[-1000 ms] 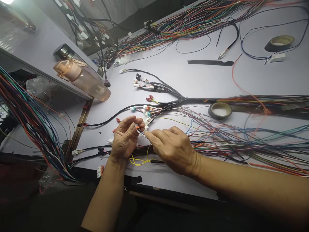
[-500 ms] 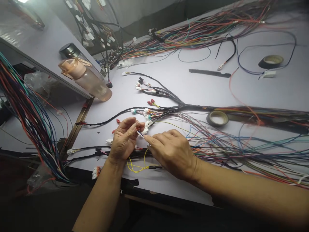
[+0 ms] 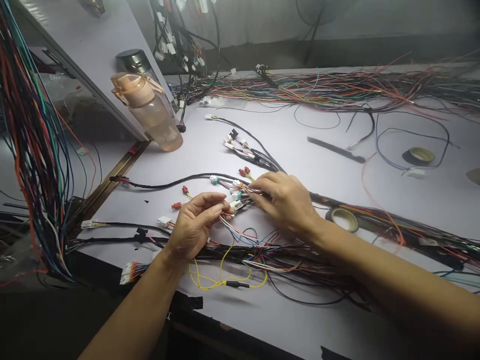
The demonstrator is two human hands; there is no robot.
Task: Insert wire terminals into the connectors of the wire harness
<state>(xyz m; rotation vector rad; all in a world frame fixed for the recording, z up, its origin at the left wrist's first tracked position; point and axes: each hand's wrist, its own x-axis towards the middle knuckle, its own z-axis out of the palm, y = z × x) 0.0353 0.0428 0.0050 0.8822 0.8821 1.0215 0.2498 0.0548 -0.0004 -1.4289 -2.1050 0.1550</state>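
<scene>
My left hand (image 3: 198, 225) is closed, thumb and fingers pinching the ends of several thin wires (image 3: 237, 231) in white, red and blue; whatever sits at their tips is hidden by the fingers. Just right of it, my right hand (image 3: 287, 202) is closed around another bunch of thin wires (image 3: 245, 189), which leads to white connectors with orange and teal parts (image 3: 236, 185). A white connector (image 3: 236, 205) lies between the hands. Red connectors (image 3: 176, 205) lie beyond my left hand, and a yellow wire loop (image 3: 204, 286) lies below it.
A peach-coloured bottle (image 3: 152, 112) stands at the back left beside a dark-capped one (image 3: 133, 61). Tape rolls (image 3: 345, 220) and a dark flat strip (image 3: 335, 150) lie to the right. Wire bundles hang at the left (image 3: 35, 150) and stretch along the back (image 3: 337, 92).
My right hand has moved away from my left fingertips, up and right, onto the wires behind the connectors. My left hand keeps its pinch. The camera view has shifted.
</scene>
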